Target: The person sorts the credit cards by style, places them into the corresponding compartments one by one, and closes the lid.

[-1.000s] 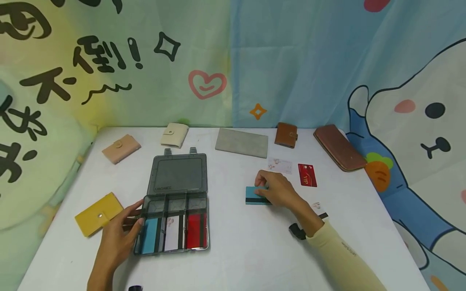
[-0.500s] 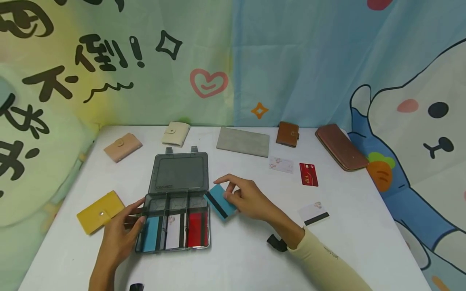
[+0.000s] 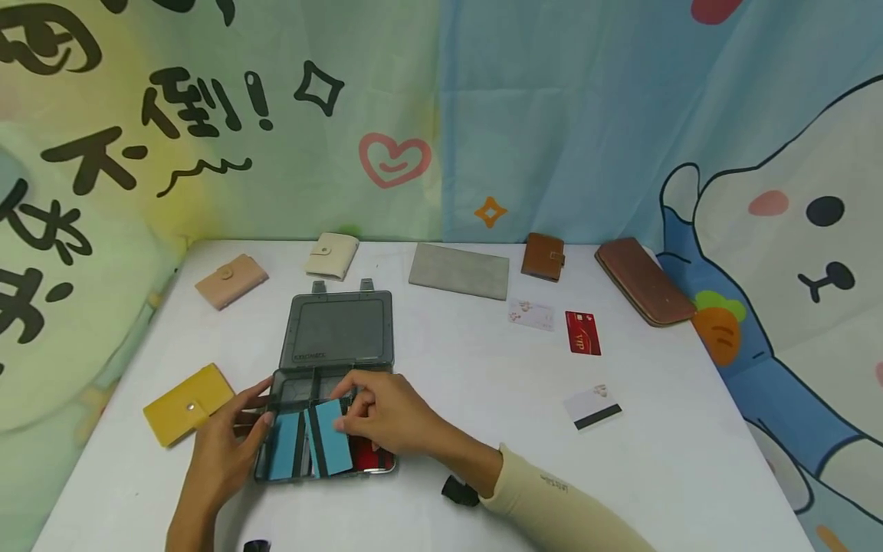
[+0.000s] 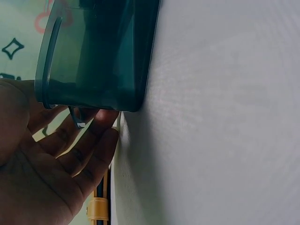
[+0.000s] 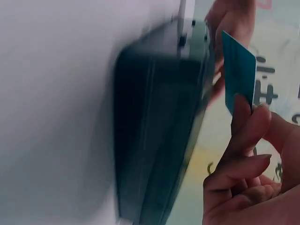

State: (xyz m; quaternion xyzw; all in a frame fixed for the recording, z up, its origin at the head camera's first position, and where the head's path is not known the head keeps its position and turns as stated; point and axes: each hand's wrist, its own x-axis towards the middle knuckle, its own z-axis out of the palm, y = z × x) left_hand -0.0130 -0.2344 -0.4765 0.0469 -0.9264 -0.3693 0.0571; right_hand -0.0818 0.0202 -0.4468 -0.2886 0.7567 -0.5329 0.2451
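Observation:
A dark translucent box [image 3: 339, 331] lies with its lid raised back. Blue cards [image 3: 283, 446] fill its left compartment, and red cards [image 3: 372, 457] show in the right one. My left hand [image 3: 219, 445] rests fingertips and thumb against the box's left side; the left wrist view shows the fingers [image 4: 84, 157] at its corner. My right hand [image 3: 389, 410] pinches a blue card [image 3: 329, 437] with a dark stripe between thumb and fingers. The card is tilted over the middle compartment, covering most of the white cards there. In the right wrist view the blue card [image 5: 240, 70] stands clear of the box wall.
On the right lie a striped white card [image 3: 593, 406], a red VIP card [image 3: 582, 333] and a pale card [image 3: 531, 314]. Along the back are a cream wallet [image 3: 332, 255], a grey one [image 3: 458, 271] and brown wallets [image 3: 645, 282]. A yellow wallet [image 3: 188, 404] sits left of the box.
My right hand has lifted the blue card from the table and carried it left, over the box's middle compartment. My left hand has stayed at the box's side.

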